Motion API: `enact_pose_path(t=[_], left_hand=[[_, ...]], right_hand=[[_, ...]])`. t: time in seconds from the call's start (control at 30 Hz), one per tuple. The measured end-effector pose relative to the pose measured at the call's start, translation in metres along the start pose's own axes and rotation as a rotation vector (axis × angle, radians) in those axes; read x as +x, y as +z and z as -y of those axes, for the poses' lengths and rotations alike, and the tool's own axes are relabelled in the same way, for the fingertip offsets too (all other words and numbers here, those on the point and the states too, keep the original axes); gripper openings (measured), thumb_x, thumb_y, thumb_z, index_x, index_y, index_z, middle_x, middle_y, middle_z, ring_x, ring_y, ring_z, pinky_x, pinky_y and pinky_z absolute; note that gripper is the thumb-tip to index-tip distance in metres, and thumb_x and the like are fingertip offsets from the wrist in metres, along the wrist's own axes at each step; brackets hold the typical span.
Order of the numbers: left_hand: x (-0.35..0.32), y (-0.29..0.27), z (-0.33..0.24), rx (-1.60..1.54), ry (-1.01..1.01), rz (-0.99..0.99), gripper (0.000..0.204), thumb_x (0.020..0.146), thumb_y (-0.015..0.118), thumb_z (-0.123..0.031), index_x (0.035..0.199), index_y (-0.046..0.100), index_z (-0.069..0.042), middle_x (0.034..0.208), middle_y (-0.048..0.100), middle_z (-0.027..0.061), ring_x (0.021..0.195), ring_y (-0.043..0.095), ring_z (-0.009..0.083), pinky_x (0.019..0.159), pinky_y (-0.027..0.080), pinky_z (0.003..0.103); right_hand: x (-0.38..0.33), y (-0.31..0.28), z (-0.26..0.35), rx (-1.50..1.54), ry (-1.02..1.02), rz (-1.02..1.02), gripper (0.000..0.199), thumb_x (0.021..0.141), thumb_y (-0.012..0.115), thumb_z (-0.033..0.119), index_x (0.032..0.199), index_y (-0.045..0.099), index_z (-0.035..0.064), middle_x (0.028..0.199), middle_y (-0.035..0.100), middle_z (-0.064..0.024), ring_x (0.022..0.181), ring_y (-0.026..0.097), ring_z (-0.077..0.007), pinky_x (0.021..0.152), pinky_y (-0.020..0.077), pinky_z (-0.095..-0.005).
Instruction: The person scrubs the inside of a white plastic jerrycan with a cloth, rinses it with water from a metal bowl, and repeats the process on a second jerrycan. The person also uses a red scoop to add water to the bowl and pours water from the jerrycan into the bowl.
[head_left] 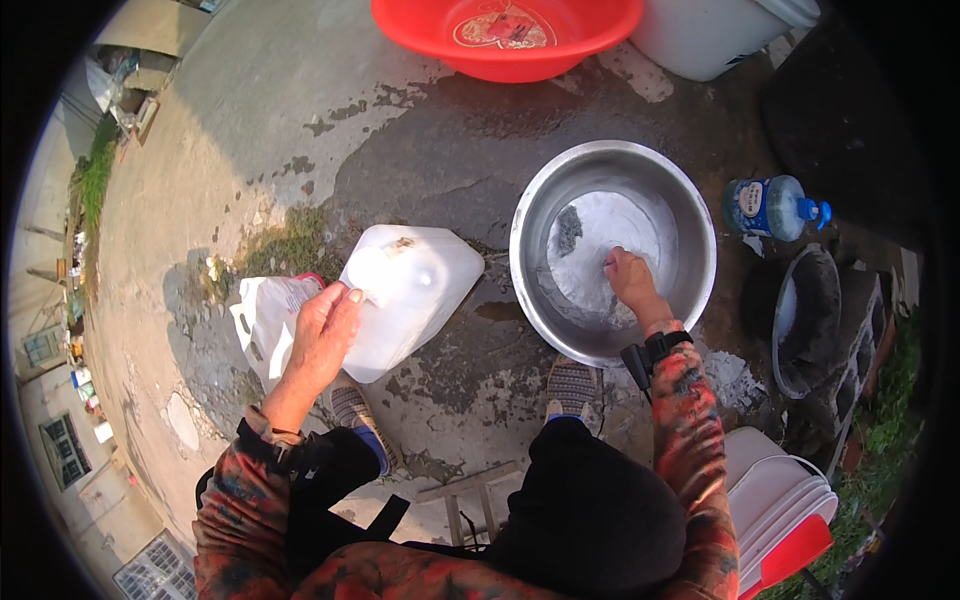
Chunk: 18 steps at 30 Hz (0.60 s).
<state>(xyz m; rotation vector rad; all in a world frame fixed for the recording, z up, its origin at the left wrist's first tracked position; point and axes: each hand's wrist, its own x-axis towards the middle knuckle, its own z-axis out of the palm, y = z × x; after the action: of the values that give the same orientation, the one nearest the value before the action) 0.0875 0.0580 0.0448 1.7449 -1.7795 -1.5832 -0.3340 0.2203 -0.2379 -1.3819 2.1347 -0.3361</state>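
A wide steel basin (531, 290) stands on the ground in front of my right foot, with a pale, bright round area at its bottom. My right hand (637, 284) reaches into it, fingers curled closed; whatever they may hold is hidden. On the left, my left hand (325, 335) is at the near left edge of a translucent white plastic jug (420, 300), thumb and fingers drawn together. I cannot make out what is between them. A white plastic bag (270, 318) lies just left of this hand.
A red plastic tub (510, 66) and a white bucket (700, 40) stand at the far side. Right of the basin are a blue-green pump bottle (768, 207) and a dark, worn bowl (808, 320). Stacked white containers (780, 490) sit near right. The concrete ground (420, 150) has wet patches.
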Motion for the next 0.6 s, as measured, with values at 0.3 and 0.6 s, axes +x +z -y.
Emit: enact_pose_path(t=[0.3, 0.6], left_hand=[[-0.009, 0.002, 0.001, -0.006, -0.002, -0.019, 0.031, 0.105, 0.055, -0.026, 0.082, 0.052, -0.005, 0.068, 0.049, -0.0046, 0.06, 0.042, 0.0037, 0.055, 0.036, 0.023], [-0.007, 0.002, -0.004, 0.113, 0.159, -0.011, 0.018, 0.103, 0.059, -0.018, 0.104, 0.063, -0.001, 0.08, 0.057, 0.0003, 0.07, 0.051, 0.0084, 0.062, 0.044, 0.026]], right_hand=[[0.04, 0.007, -0.025, 0.138, 0.32, -0.344, 0.024, 0.09, 0.065, 0.025, 0.094, 0.065, 0.0018, 0.097, 0.072, -0.0231, 0.094, 0.068, -0.0441, 0.088, 0.0532, -0.0498], [0.016, -0.092, 0.181, 1.311, -0.016, 0.596, 0.034, 0.104, 0.058, 0.031, 0.089, 0.067, 0.002, 0.074, 0.067, -0.0064, 0.06, 0.068, -0.0138, 0.046, 0.0561, -0.0264]])
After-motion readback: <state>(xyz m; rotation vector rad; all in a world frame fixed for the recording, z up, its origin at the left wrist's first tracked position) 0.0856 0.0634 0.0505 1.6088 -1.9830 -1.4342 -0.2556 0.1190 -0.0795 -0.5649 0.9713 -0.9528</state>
